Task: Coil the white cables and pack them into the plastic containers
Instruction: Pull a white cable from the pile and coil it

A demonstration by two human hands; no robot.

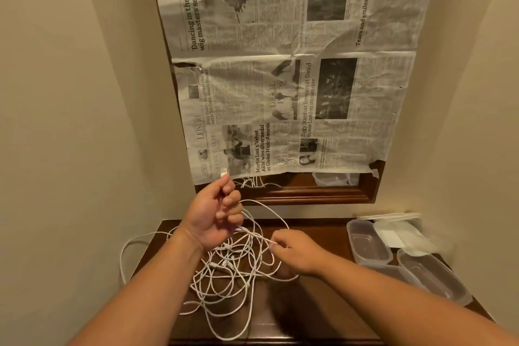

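Head view is showing a tangle of thin white cables (230, 270) lying in loose loops on the near left part of a dark brown wooden surface (309, 310), with one long loop (123, 255) hanging over its left edge beside the cream wall. The left hand (216, 216) is hovering raised above the heap, its grip curling closed round one cable whose white plug end (223, 175) is sticking up above the thumb. The right hand (295, 251) is staying lower, just over the tangle, its grip pinching a single strand between thumb and fingertips (274, 243); that strand is running taut up to the left hand. The left wrist and the right hand are each covering part of the heap. Well apart on the right, a clear rectangular plastic container (368, 244) is sitting open with nothing in it, and a second clear container (432, 275) is lying nearer the edge; whether another is sitting under them I cannot tell. Flat pale lids (393, 216) are lying behind them. On the wall, a creased black-and-white newspaper sheet (280, 64) is covering most of a mirror in a brown wooden frame (309, 194), leaving only a low strip reflecting cables and a container.
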